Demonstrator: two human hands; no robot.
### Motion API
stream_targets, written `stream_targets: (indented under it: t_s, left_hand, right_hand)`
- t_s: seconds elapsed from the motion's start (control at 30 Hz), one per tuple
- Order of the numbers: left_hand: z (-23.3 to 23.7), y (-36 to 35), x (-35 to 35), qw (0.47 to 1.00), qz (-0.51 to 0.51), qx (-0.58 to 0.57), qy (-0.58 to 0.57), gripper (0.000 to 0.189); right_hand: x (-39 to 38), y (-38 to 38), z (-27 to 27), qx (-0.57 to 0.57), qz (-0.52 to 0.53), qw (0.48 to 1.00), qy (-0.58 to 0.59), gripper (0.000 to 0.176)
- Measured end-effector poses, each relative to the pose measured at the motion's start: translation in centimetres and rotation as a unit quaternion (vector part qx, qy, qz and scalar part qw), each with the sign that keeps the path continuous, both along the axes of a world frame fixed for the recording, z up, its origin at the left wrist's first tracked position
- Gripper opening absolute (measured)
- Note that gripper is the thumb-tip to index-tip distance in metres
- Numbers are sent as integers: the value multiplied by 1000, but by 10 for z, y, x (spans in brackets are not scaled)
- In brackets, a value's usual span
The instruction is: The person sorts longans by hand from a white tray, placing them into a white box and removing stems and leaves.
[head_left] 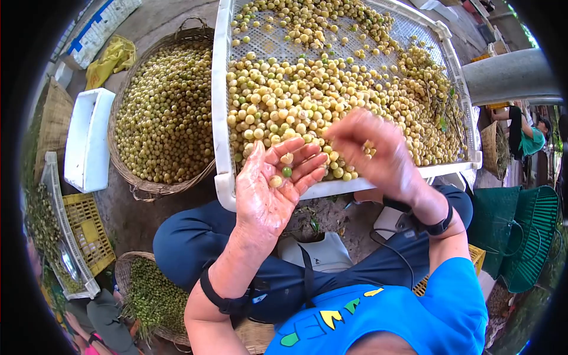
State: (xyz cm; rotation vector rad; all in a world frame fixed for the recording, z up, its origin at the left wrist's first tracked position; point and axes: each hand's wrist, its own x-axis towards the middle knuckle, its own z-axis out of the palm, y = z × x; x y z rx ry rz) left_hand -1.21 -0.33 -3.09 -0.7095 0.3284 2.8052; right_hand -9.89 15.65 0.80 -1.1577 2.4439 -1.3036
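My left hand [269, 189] is palm up and cupped over the near edge of a white mesh tray. In it lie a few small round fruits: a yellowish fruit [275, 181], a small green fruit [287, 172] and a pale fruit [287, 158] by the fingers. To its right, my right hand [378, 151] hovers over the tray's front, smeared by motion, so its fingers and anything in them cannot be made out. Yellow fruits [284, 112] cover much of the white tray [221, 118], some mesh showing between them.
Left of the tray stands a wicker basket [118, 145] heaped with fruit. Beyond it are a white foam box [89, 142] and a yellow crate [89, 228]. Greener fruit with stems fills a lower basket [127, 260]. Green baskets [526, 236] sit at right; other people are nearby.
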Motion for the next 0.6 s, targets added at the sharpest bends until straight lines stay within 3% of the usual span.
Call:
stream_targets:
  t_s: [0.1,0.13,0.2,0.27,0.33,0.4,0.43,0.47,0.53,0.6]
  left_hand:
    - [-14,-5,3,996,-6,72,61,51]
    - [-6,1,0,997,-3,46,69,51]
    - [-5,7,-3,999,11,-34,20,50]
    - [-9,6,-3,999,-8,-15,38,49]
    - [-6,9,-1,999,-14,-47,-16,47]
    - [-18,7,3,999,-15,-38,-6,43]
    - [-18,6,1,999,-11,-30,-1,40]
    - [-15,7,-1,999,-13,-31,2,40]
    - [-7,9,-2,992,-12,-97,-75,30]
    - [-13,6,0,993,-17,-101,-66,25]
  right_hand:
    - [25,-20,-2,66,111,986,109,24]
    - [27,-24,-10,81,130,978,142,28]
    - [26,-28,-20,45,128,978,159,26]
    - [26,-24,-25,70,160,974,141,37]
    - [23,-16,-22,82,156,976,130,34]
    - [19,-10,-15,60,143,988,12,31]
    - [15,-10,-15,-11,127,991,-39,22]
    - [11,-3,-7,-51,107,967,-225,14]
    - [-2,13,-3,-133,22,884,-448,9]
    - [-39,32,-15,-232,26,798,-555,9]
